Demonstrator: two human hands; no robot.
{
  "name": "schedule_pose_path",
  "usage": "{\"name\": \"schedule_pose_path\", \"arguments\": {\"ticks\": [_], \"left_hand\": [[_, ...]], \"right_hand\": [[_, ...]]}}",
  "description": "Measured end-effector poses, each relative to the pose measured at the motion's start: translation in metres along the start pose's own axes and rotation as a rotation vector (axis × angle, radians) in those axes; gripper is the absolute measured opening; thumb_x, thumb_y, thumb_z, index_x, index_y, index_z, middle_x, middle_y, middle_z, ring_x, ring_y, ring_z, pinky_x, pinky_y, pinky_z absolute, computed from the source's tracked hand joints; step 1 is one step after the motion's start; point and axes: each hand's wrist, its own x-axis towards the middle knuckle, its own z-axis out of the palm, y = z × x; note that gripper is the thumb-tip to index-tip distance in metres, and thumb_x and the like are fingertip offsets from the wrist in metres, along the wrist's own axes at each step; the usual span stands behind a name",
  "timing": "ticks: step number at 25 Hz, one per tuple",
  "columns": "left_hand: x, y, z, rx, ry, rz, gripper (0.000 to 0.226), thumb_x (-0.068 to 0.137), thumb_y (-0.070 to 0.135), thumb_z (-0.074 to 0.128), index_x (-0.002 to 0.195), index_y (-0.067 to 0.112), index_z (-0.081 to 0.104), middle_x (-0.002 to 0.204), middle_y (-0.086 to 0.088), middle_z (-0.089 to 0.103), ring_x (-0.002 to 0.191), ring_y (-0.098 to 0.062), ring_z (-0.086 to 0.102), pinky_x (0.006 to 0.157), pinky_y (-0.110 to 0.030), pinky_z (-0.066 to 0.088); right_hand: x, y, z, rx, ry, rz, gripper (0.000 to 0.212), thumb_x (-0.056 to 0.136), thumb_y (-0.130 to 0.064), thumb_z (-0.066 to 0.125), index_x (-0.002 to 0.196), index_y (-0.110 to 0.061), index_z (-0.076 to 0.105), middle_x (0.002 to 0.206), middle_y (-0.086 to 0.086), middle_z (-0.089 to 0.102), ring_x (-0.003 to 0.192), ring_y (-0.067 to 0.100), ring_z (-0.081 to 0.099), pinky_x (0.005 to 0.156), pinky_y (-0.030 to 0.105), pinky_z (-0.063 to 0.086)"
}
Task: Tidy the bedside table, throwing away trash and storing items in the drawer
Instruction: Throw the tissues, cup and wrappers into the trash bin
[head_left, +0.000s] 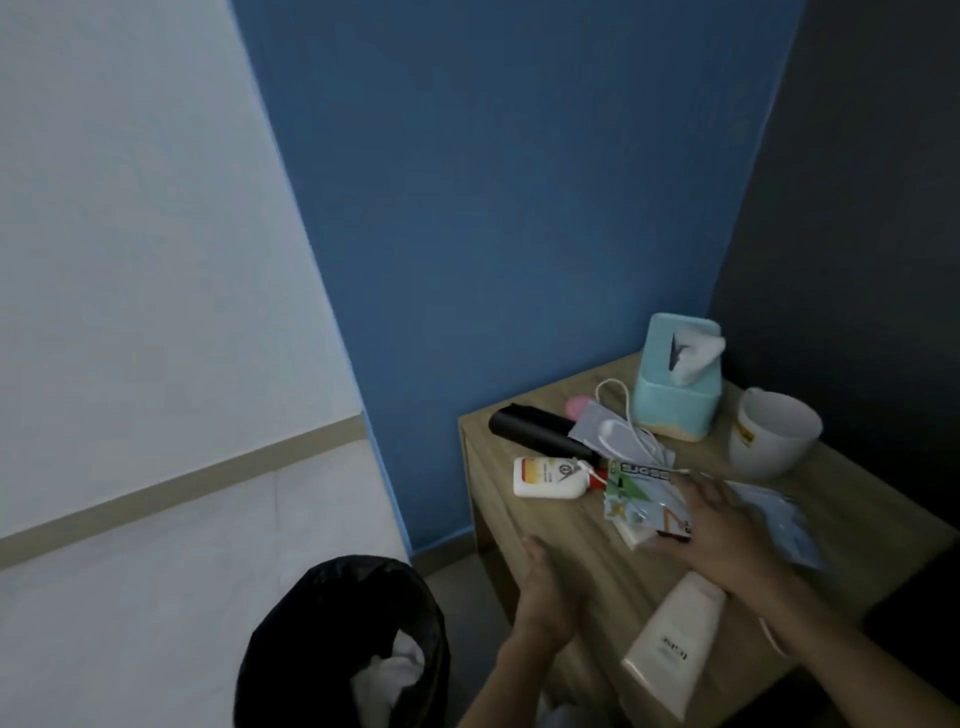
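Note:
The wooden bedside table (857, 499) stands in the corner, cluttered. My right hand (719, 525) lies flat on a pile of printed wrappers (644, 499) in the table's middle, fingers spread over them; whether it grips them I cannot tell. My left hand (545, 592) is held open and upright at the table's left front edge, holding nothing. A cream tube (675, 642) lies near the front edge below my right forearm. A white bottle with a red cap (545, 478), a black cylinder (540, 428) and a face mask with white loops (618, 434) lie behind the wrappers.
A bin lined with a black bag (343, 644), white paper inside, stands on the floor left of the table. A teal tissue box (675, 395) and a white mug (774, 436) stand at the table's back. A blue packet (779, 519) lies right of my hand. Walls close behind.

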Motion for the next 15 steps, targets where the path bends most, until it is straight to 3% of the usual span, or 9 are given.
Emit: {"name": "schedule_pose_path", "arguments": {"ticks": [2, 4, 6, 7, 8, 10, 12, 13, 15], "left_hand": [[-0.003, 0.001, 0.004, 0.017, 0.067, -0.002, 0.086, 0.092, 0.013, 0.050, 0.148, 0.004, -0.014, 0.150, -0.020, 0.033, 0.136, -0.032, 0.038, 0.107, -0.030, 0.033], [-0.007, 0.001, 0.002, 0.010, 0.086, 0.009, 0.083, 0.093, 0.010, 0.048, 0.149, 0.005, -0.012, 0.149, -0.019, 0.036, 0.136, -0.031, 0.039, 0.108, -0.030, 0.034], [-0.001, -0.003, 0.003, -0.024, 0.056, 0.006, 0.084, 0.093, 0.018, 0.051, 0.150, 0.006, -0.009, 0.150, -0.017, 0.036, 0.136, -0.030, 0.039, 0.109, -0.030, 0.034], [0.000, -0.002, 0.004, -0.120, 0.023, -0.006, 0.087, 0.091, 0.032, 0.055, 0.151, 0.008, -0.004, 0.150, -0.015, 0.036, 0.136, -0.029, 0.039, 0.111, -0.031, 0.034], [-0.002, 0.000, 0.001, -0.305, -0.002, -0.034, 0.091, 0.086, 0.053, 0.055, 0.151, 0.011, 0.006, 0.151, -0.010, 0.036, 0.136, -0.028, 0.039, 0.113, -0.035, 0.033], [-0.006, 0.002, -0.014, -0.767, -0.091, -0.123, 0.090, 0.079, 0.080, 0.028, 0.142, 0.015, 0.036, 0.144, -0.004, 0.044, 0.134, -0.028, 0.040, 0.109, -0.041, 0.034], [-0.007, -0.003, -0.041, -1.203, -0.212, -0.246, 0.104, 0.072, 0.087, 0.010, 0.129, 0.010, 0.050, 0.137, -0.014, 0.052, 0.130, -0.035, 0.042, 0.104, -0.044, 0.032], [-0.012, -0.008, -0.059, -1.385, -0.304, -0.280, 0.110, 0.068, 0.089, 0.012, 0.125, 0.004, 0.052, 0.133, -0.020, 0.055, 0.126, -0.038, 0.044, 0.105, -0.047, 0.031], [-0.027, -0.014, -0.082, -1.393, -0.389, -0.202, 0.094, 0.074, 0.080, 0.026, 0.120, 0.004, 0.054, 0.114, -0.020, 0.067, 0.110, -0.034, 0.058, 0.098, -0.045, 0.041]], "right_hand": [[0.002, 0.004, 0.004, -0.047, 0.013, -0.022, 0.082, 0.073, -0.050, 0.064, 0.141, -0.019, 0.030, 0.148, 0.005, 0.035, 0.134, 0.027, 0.031, 0.103, 0.044, 0.033], [0.002, 0.000, 0.002, -0.053, 0.117, -0.060, 0.065, 0.075, -0.025, 0.067, 0.135, -0.014, 0.043, 0.138, 0.011, 0.049, 0.126, 0.031, 0.044, 0.099, 0.046, 0.040], [0.000, -0.003, 0.001, -0.013, 0.271, -0.141, 0.053, 0.069, -0.001, 0.067, 0.121, -0.010, 0.059, 0.115, 0.018, 0.067, 0.103, 0.036, 0.062, 0.085, 0.049, 0.050], [-0.003, -0.007, 0.000, -0.004, 0.329, -0.197, 0.052, 0.066, 0.004, 0.066, 0.116, -0.011, 0.062, 0.106, 0.016, 0.071, 0.094, 0.035, 0.065, 0.080, 0.048, 0.052], [-0.005, -0.013, -0.002, -0.008, 0.374, -0.260, 0.053, 0.063, 0.004, 0.066, 0.113, -0.014, 0.064, 0.103, 0.011, 0.073, 0.091, 0.033, 0.066, 0.079, 0.046, 0.051], [-0.012, -0.036, -0.008, -0.014, 0.416, -0.413, 0.050, 0.062, -0.007, 0.070, 0.110, -0.022, 0.066, 0.104, 0.001, 0.073, 0.097, 0.028, 0.063, 0.089, 0.045, 0.039], [-0.016, -0.061, -0.005, -0.009, 0.455, -0.657, 0.027, 0.079, -0.033, 0.058, 0.103, -0.029, 0.069, 0.104, -0.009, 0.071, 0.113, 0.017, 0.054, 0.099, 0.040, 0.023], [-0.014, -0.078, -0.001, 0.025, 0.432, -0.762, 0.032, 0.088, -0.046, 0.041, 0.098, -0.036, 0.069, 0.105, -0.015, 0.068, 0.125, 0.007, 0.042, 0.102, 0.039, 0.016], [-0.013, -0.106, 0.011, 0.211, 0.308, -0.859, 0.038, 0.091, -0.055, 0.026, 0.092, -0.053, 0.063, 0.118, -0.024, 0.059, 0.133, -0.013, 0.013, 0.106, 0.030, 0.013]]}}
